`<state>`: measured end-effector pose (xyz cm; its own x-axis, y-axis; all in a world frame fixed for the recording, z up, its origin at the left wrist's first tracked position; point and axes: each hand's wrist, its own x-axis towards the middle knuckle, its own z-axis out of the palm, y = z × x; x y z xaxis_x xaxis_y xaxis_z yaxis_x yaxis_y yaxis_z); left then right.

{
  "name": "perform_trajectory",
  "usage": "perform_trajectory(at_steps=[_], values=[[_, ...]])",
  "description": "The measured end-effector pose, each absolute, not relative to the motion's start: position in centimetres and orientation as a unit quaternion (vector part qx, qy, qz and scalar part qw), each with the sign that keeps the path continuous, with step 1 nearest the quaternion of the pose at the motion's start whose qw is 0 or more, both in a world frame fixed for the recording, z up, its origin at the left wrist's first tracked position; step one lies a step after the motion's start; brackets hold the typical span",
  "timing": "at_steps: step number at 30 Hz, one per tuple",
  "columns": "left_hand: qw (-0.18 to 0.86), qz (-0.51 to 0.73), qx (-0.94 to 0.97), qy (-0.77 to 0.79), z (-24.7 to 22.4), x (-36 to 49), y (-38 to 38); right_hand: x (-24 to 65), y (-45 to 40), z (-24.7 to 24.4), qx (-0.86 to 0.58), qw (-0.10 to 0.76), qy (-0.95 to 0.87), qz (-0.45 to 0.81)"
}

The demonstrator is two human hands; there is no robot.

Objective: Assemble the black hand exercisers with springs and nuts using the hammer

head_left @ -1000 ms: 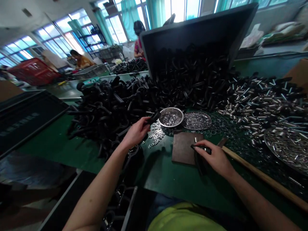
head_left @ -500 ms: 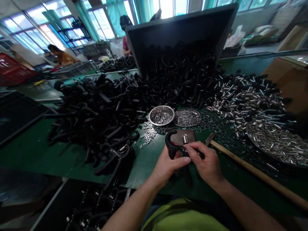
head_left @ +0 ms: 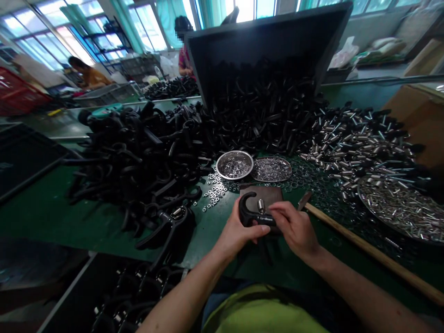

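1. The left hand (head_left: 239,230) is shut tight on a black hook (head_left: 247,213), above a brown pad (head_left: 274,194), near the middle.
2. The right hand (head_left: 294,226) seems to pinch the hook, but it is hard to see.
3. A firm hold keeps the hook still.

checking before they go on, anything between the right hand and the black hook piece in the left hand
Nothing visible stands in the way: the right hand is touching the black hooked part that the left hand holds. A small metal spring stands inside the hook's curve, above the fingers, not between the hand and the part.
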<state>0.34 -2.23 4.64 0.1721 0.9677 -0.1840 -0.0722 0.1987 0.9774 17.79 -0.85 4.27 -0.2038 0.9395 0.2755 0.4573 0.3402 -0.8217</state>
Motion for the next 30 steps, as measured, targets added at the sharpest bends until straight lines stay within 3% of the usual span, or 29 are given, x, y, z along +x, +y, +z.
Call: perform_trajectory(at_steps=[3,6,11,23,27,30], values=[[0.498,0.422,0.566,0.504,4.9,-0.3,-2.3,17.4,-0.3,3.8,-0.504,0.290,-0.613,0.534],[0.479,0.380,0.615,0.498,4.7,-0.5,-2.5,16.6,0.3,4.1,-0.432,0.253,-0.611,0.613],[0.508,0.431,0.562,0.491,3.6,0.1,-3.4,15.2,-0.1,5.1,-0.499,0.275,-0.668,0.480],[0.488,0.398,0.618,0.471,3.3,0.3,-3.0,16.4,-0.8,5.8,-0.450,0.085,-0.878,0.141],[0.509,0.370,0.627,0.460,2.4,0.6,-2.7,17.0,-0.6,4.9,-0.404,0.048,-0.907,0.112],[0.551,0.348,0.604,0.459,1.1,1.0,-2.2,17.1,0.1,4.1,-0.443,0.043,-0.878,0.177]])
